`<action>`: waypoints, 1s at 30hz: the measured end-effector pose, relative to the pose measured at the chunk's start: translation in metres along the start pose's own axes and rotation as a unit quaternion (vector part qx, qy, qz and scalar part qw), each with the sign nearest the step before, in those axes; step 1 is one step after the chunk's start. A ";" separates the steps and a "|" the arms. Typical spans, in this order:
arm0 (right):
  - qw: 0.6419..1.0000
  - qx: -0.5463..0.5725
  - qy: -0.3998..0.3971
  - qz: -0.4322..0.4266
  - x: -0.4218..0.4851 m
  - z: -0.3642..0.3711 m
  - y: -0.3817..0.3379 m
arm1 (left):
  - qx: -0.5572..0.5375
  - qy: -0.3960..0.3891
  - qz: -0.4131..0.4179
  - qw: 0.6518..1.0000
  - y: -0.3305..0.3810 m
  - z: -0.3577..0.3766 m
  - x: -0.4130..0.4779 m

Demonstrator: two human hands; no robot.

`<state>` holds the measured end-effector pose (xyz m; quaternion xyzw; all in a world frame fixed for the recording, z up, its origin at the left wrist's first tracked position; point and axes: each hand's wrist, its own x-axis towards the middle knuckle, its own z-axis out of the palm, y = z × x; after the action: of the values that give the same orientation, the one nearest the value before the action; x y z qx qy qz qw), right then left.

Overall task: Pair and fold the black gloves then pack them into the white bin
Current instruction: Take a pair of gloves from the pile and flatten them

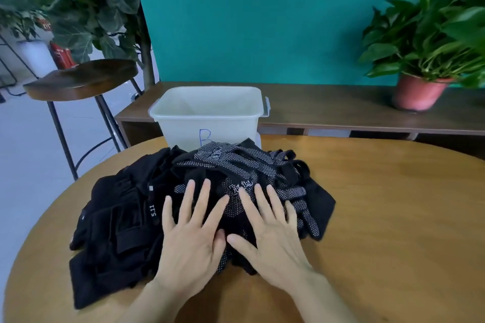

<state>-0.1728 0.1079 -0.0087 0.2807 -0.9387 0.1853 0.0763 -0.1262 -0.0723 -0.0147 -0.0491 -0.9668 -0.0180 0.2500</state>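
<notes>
1. Black gloves (236, 173) lie heaped on the wooden bench (380, 217), just in front of the white bin (210, 115).
2. The left hand (189, 241) and right hand (273, 238) lie flat and spread on the heap's near side, gripping nothing.
3. Dotted and plain gloves are tangled together, so a mismatched pair seems likely. A tug may also drag others off the left edge.
4. A stool (84, 78) stands far left and a potted plant (420, 92) far right. Only the heap crowds the bin's near wall.
</notes>
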 end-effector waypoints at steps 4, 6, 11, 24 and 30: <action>0.995 -0.025 0.091 0.031 -0.029 -0.010 0.026 | -0.046 0.010 0.036 0.998 0.041 -0.011 -0.009; 0.994 -0.025 0.046 0.091 -0.034 -0.011 0.045 | -0.009 -0.046 0.063 0.997 0.049 0.003 -0.014; 0.983 -0.062 -0.098 0.143 -0.024 -0.001 0.048 | 0.057 -0.114 0.084 0.988 0.014 0.029 -0.017; 0.994 -0.028 -0.029 0.101 -0.030 -0.039 0.039 | -0.071 0.055 0.038 0.995 0.003 -0.027 0.013; 0.980 -0.063 0.182 -0.059 0.013 -0.061 0.009 | -0.084 0.147 -0.074 0.983 -0.030 -0.049 0.047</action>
<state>-0.1861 0.1324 0.0480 0.2915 -0.9009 0.1685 0.2738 -0.1466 -0.1006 0.0507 0.0053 -0.9155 -0.1246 0.3825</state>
